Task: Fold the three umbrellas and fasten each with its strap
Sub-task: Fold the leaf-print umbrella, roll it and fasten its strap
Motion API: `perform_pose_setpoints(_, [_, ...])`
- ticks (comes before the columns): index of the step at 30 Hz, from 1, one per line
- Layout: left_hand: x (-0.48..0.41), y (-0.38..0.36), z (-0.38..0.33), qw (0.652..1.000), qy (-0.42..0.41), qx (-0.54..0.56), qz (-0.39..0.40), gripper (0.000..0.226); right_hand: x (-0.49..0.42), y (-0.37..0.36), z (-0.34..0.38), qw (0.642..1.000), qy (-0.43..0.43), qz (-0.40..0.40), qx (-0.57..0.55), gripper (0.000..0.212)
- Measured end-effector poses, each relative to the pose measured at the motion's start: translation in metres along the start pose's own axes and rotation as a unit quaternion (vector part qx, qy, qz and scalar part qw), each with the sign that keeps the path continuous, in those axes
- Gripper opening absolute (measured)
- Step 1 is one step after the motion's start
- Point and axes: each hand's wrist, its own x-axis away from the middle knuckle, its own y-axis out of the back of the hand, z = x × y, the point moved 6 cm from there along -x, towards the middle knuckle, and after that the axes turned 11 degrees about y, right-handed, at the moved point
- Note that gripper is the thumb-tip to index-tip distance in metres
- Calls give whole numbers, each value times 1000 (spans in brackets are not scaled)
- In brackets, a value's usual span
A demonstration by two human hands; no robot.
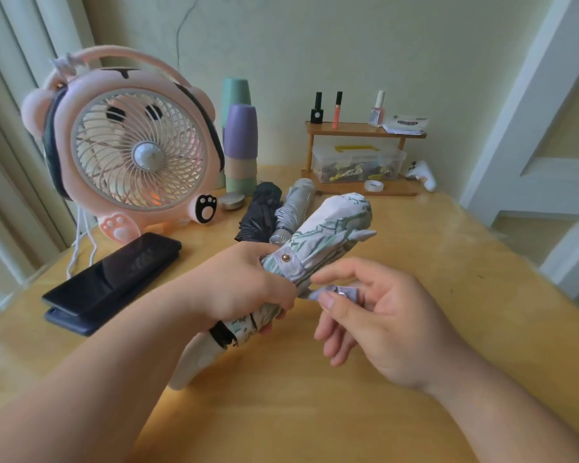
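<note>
A folded white umbrella with a green print (331, 225) is held above the wooden table, its cream handle (194, 362) pointing toward me. My left hand (244, 285) grips its middle, fingers curled round the gathered cloth. A snap stud (285, 258) shows on the strap band near that hand. My right hand (378, 315) pinches the loose lilac strap end (335, 292) between thumb and forefinger, its snap facing up, apart from the stud. Behind lie a folded black umbrella (259, 215) and a folded silver-grey umbrella (293, 208), side by side on the table.
A pink bear-shaped fan (131, 145) stands at the back left with a dark phone on its case (114, 279) before it. Stacked pastel cups (239, 145), a small tin (233, 200), a wooden shelf (365, 128) with bottles, a clear box and a tape roll (373, 186) are behind.
</note>
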Motion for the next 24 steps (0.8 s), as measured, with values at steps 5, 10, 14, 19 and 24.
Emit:
perform_pose_setpoints(5, [1, 5, 1, 989, -11, -140, -51, 16, 8, -11, -7, 990, -32, 116, 72, 24])
perform_pose_setpoints(10, [2, -5, 3, 960, -25, -270, -68, 22, 10, -22, -8, 942, 35, 225, 246, 29])
perform_pose_setpoints(14, [1, -19, 5, 942, -39, -328, -64, 26, 10, -22, 6, 857, 170, 258, 412, 33])
perform_pose_setpoints(19, [-2, -29, 7, 909, -97, -398, -81, 36, 12, -16, 19, 809, 282, 223, 464, 11])
perform_pose_setpoints(24, [0, -39, 4, 880, -117, -453, -83, 31, 6, -8, 16, 841, 253, 198, 436, 23])
